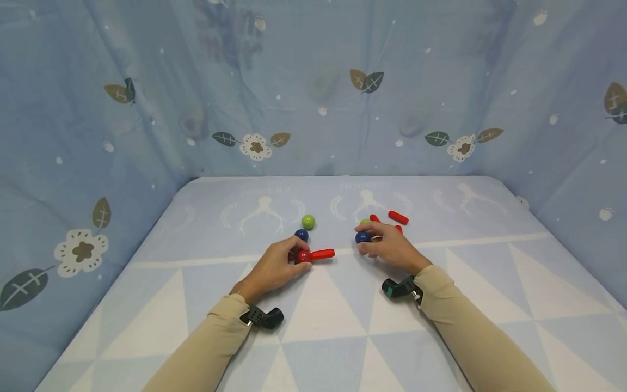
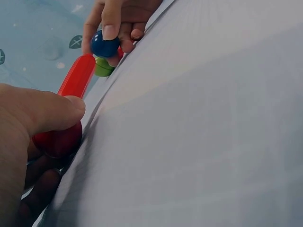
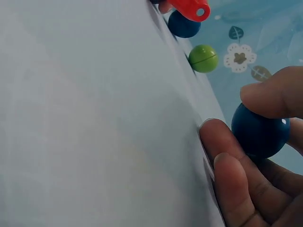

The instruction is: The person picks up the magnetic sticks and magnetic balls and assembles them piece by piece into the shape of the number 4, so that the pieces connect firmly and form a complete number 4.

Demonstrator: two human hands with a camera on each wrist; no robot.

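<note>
My left hand grips a red ball between thumb and fingers, low over the table. From that ball a red rod points right, like the handle of a small maraca; in the right wrist view its end shows a round hole. My right hand pinches a glossy blue ball between thumb and fingers. Just beyond the left hand sit another blue ball and a green ball with a seam around it. A second green ball is partly hidden behind the right hand.
Beyond the right hand lie a loose red rod and two more red pieces, one a red tip, partly covered by the fingers. A patterned cloth covers the table. Blue printed curtains hang at the back and sides.
</note>
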